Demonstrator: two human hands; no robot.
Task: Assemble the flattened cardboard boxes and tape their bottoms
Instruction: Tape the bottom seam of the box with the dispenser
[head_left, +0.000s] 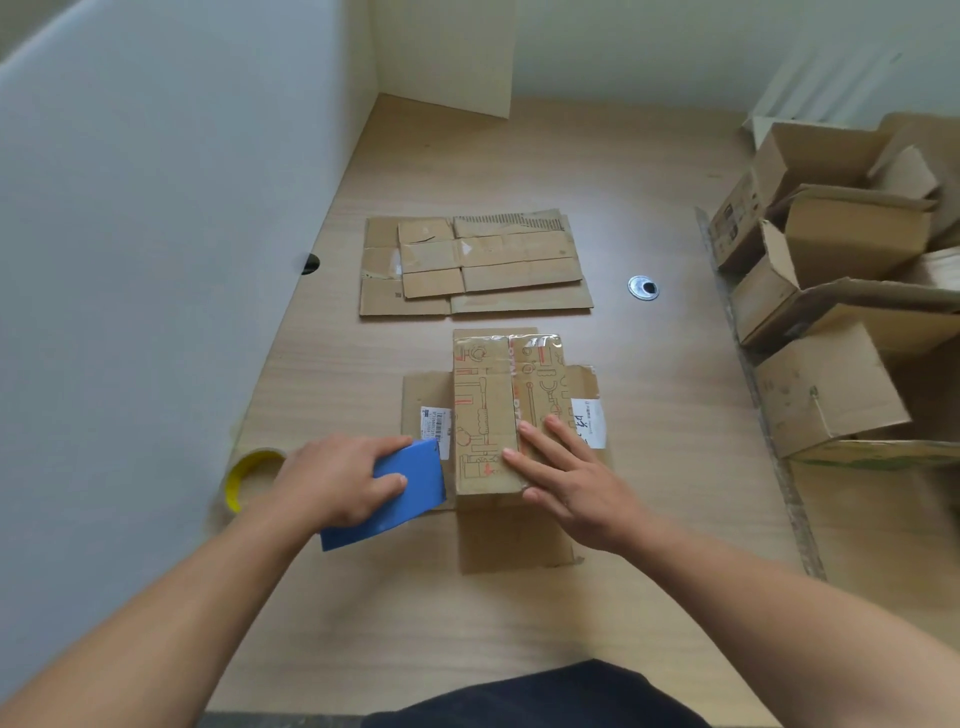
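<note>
head view: the left hand (340, 480) grips a blue scraper (387, 512), thumb on top, just beside the printed box (485, 410) at mid-desk (519, 639). the right hand (574, 491) lies flat on the box, fingers straight and spread. a tape roll (248, 475) sits left of the left hand; flattened boxes (475, 265) lie beyond.

Printed brown box (485, 415) bottom-up on the table (649, 467), centre flaps folded shut, outer flaps splayed flat. Beyond it, flattened cardboard (472, 265) in a stack. Left of it, blue card (415, 501) and yellow-cored tape roll (249, 480). Right of it, assembled boxes (831, 291) heaped.
</note>
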